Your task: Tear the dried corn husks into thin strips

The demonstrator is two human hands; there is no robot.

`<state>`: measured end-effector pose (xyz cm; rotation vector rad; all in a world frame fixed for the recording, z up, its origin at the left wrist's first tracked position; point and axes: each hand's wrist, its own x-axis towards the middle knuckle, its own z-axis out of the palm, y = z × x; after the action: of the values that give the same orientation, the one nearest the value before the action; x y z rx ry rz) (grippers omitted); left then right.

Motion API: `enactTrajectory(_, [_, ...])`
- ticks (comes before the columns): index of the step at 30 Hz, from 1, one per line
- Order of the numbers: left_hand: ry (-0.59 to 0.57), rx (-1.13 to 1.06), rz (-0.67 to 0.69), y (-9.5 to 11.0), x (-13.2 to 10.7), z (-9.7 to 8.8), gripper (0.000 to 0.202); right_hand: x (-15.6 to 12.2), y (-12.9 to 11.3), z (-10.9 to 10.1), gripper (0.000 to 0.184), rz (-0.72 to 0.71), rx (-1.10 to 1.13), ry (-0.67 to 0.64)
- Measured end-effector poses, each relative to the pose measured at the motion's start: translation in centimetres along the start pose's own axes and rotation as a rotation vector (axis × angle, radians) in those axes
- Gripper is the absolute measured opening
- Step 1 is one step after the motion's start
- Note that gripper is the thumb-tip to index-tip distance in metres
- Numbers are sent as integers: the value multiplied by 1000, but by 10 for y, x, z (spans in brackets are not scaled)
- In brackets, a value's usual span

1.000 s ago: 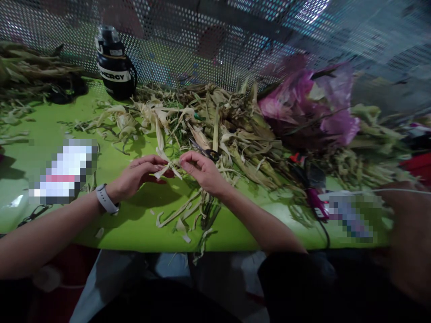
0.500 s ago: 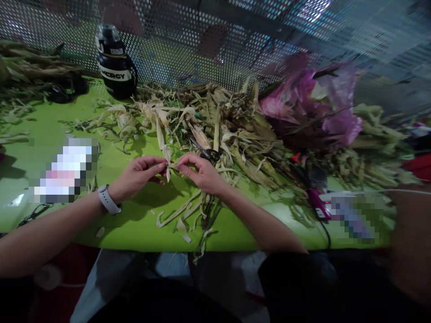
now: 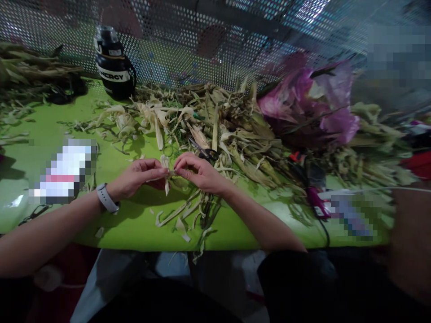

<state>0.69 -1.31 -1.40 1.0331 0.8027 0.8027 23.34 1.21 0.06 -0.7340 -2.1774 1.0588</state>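
Between my two hands is a small pale strip of dried husk (image 3: 165, 162), standing roughly upright above the green table. My left hand (image 3: 143, 176), with a white watch on its wrist, pinches it from the left. My right hand (image 3: 198, 172) has thumb and forefinger closed on the same husk at its right side. Black-handled scissors (image 3: 209, 154) lie just beyond my right hand, partly on the husk pile (image 3: 232, 121). Loose husk strips (image 3: 183, 220) lie on the table close in front of my hands.
A black jug (image 3: 116, 72) stands at the back left before a perforated metal screen (image 3: 168, 45). A blurred-out phone (image 3: 65, 170) lies at left. Pink plastic wrap (image 3: 303, 103) sits at back right. A magenta tool (image 3: 318, 203) with a cord lies near the right table edge (image 3: 256, 244).
The held husk has turned and dropped slightly, its upper end now lower. Both hands have shifted only a little, and the view has moved slightly.
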Motion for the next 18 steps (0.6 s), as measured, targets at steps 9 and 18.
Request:
enactTrajectory(9, [-127,81,-45,3,-6,5,24,1,3,-3,29,-23,-27,-28])
enactTrajectory(18, [91,345,79,-4,-4,13,33,-4,-6,6,17,-110,-443,409])
